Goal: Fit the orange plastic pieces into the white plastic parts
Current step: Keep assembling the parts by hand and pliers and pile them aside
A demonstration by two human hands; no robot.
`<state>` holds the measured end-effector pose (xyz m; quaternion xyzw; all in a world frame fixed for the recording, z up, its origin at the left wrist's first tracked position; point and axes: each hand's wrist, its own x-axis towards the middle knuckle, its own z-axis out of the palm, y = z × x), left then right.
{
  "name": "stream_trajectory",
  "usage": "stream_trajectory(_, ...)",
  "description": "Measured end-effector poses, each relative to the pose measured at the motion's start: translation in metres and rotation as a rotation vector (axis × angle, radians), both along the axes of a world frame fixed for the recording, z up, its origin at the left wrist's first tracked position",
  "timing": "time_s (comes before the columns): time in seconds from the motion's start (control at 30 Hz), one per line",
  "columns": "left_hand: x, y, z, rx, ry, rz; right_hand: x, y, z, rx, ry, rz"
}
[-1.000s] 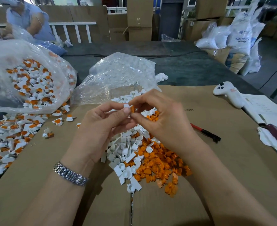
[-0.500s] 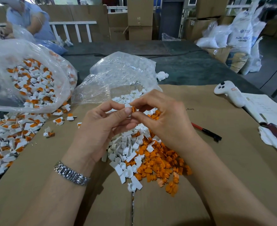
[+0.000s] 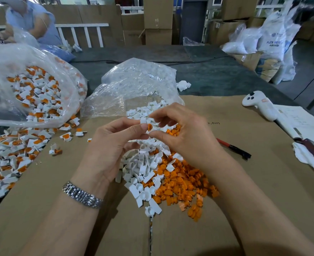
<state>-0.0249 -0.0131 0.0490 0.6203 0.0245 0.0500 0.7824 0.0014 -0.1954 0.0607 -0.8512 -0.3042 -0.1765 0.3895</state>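
While your left hand pinches the white part steady, your right hand apparently pinches the orange piece just beside it to seat it.

The person's arms are bare from the lower edge of the view up to the wrists, with no sleeves in sight. A silver metal link watch band circles the wrist just below the left hand. The right hand and its wrist wear nothing.
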Motion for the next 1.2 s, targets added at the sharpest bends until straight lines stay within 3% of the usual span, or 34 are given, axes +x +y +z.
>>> stream_trajectory(0.1, 0.0, 0.001, 0.0, -0.012, 0.024, 0.042, 0.012, -0.022, 0.005, -0.013, 0.108, -0.217)
stream_trajectory(0.2, 0.001, 0.001, -0.001, -0.03, 0.042, 0.052, 0.028, -0.056, 0.001, -0.332, 0.329, -0.528)
stream_trajectory(0.27, 0.001, 0.002, -0.001, -0.052, 0.047, 0.052, 0.033, -0.067, -0.004, -0.459, 0.521, -0.579)
stream_trajectory(0.57, 0.002, 0.004, -0.003, -0.069, 0.052, 0.029, 0.035, -0.069, -0.008, -0.469, 0.658, -0.45)
stream_trajectory(0.73, 0.003, 0.004, -0.003, -0.097, 0.059, 0.05, 0.033, -0.061, -0.011, -0.512, 0.578, -0.471)
stream_trajectory(0.87, 0.003, 0.004, -0.002, -0.2, 0.061, 0.069, 0.026, -0.061, 0.002, -0.366, 0.534, -0.419)
stream_trajectory(1.0, 0.003, 0.003, -0.002, -0.236, 0.057, 0.053, 0.004, -0.053, 0.03, -0.136, 0.649, -0.189)
stream_trajectory(1.2, 0.001, -0.001, -0.001, -0.231, 0.012, 0.03, -0.023, -0.022, 0.04, -0.194, 0.768, 0.044)
